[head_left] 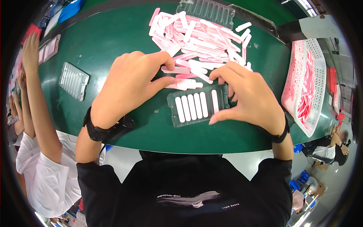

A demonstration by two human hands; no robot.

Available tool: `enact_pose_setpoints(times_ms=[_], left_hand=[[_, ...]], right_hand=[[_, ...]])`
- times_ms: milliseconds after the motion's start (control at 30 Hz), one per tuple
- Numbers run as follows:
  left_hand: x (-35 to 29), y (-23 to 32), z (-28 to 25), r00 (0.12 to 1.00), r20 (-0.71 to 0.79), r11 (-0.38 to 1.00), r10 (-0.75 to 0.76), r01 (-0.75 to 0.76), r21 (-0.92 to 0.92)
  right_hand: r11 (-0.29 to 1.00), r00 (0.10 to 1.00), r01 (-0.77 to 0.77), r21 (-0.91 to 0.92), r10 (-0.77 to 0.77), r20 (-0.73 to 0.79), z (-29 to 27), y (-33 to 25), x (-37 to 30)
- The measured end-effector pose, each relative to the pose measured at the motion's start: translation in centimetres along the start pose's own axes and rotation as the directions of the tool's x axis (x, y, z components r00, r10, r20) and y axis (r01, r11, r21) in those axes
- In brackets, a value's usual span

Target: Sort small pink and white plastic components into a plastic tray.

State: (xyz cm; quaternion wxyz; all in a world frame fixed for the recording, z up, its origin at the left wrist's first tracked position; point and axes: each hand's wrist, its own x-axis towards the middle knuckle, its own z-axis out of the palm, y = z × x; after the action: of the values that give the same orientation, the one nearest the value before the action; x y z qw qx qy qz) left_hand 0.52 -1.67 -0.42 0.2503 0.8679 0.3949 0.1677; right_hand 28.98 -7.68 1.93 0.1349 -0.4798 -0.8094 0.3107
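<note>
My left hand (132,81) reaches over the near side of a loose heap of pink and white flat sticks (204,41) with rounded ends. Its thumb and index finger are apart, the fingertips close to a pink stick (177,70) and some white ones. Under my right hand (251,96) is a clear slotted plastic tray (172,113). The thumb rests at the tray's near edge and the fingers curl by its far edge, spanning its right part. Several white sticks (194,106) stand side by side in its slots, with a gap before the rightmost one.
An unfilled clear tray (74,81) lies at left, and another (206,12) behind the heap. A white perforated basket (317,81) at right holds pink-red pieces (307,90). At far left, a person in a white shirt (49,174) reaches over the green table (151,138).
</note>
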Motion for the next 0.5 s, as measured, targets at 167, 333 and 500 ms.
enact_pose_setpoints(times_ms=[167,333,500], left_hand=[[0.0,-0.4,0.2,0.999,-0.034,0.999,0.031,-0.032,-0.032],[0.0,-0.1,-0.6,0.999,0.046,1.0,0.013,-0.012,-0.016],[0.1,-0.9,-0.4,0.995,0.093,0.997,0.038,-0.032,-0.066]], right_hand=[[0.999,0.999,-0.042,-0.007,0.042,-0.016,1.6,-1.4,-0.5],[0.981,0.983,-0.153,0.115,0.163,-0.08,1.2,-1.4,0.9],[0.997,0.973,-0.024,-0.07,0.007,-0.232,1.9,0.4,2.4]])
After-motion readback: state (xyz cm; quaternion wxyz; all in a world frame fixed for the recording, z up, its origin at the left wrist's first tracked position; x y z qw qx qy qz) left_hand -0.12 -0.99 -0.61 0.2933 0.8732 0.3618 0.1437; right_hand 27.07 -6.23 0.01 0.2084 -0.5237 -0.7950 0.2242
